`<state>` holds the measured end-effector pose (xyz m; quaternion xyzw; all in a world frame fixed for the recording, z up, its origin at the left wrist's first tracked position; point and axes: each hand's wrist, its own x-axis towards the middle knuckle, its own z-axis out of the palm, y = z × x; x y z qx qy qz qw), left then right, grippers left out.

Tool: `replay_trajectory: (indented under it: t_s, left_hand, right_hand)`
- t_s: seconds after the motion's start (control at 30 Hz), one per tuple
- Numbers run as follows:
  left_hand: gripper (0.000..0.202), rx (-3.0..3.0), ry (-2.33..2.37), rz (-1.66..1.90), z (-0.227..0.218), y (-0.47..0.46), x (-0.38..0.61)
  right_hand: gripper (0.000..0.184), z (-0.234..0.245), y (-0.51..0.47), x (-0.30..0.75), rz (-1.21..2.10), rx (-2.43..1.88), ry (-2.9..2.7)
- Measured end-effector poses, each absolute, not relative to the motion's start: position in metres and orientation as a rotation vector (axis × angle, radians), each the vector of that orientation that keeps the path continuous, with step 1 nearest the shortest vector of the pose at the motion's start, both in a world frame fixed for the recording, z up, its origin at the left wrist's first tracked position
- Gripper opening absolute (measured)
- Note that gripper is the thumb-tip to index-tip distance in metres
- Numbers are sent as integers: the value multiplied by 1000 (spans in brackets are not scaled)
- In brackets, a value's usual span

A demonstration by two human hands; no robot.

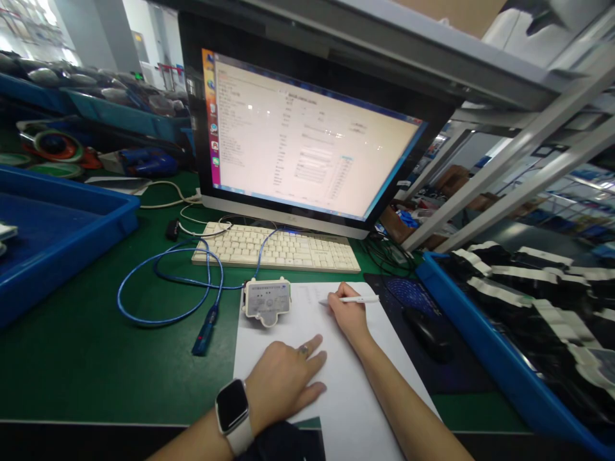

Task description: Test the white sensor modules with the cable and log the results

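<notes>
My right hand [348, 313] grips a white pen [361, 299], its tip down on a white sheet of paper [346, 397]. Faint writing shows near the sheet's top edge. Flat on the same paper rests my left hand [287, 376], fingers spread and holding nothing. Above the left hand, at the sheet's upper left corner, lies a small whitish device [268, 302] with a grey printed label. To its left a blue cable [129, 314] loops over the green table, with a blue USB-style stick [205, 331] on it.
A white keyboard [283, 250] lies before a large monitor [307, 141] showing a document. On the right are a black mouse [426, 333], its mat [464, 371] and a blue bin [485, 339] of black-and-white parts. Another blue bin [67, 246] stands at left.
</notes>
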<state>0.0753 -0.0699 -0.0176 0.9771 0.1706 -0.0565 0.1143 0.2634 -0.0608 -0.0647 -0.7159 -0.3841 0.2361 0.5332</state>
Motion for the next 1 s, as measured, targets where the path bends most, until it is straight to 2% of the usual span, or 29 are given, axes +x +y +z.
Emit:
replay_trajectory:
  t_s: [1.0]
  left_hand:
    - [41, 2888, 503, -227, -15, -68, 77]
  right_hand:
    - [19, -65, -60, 262, 519, -1693, -940]
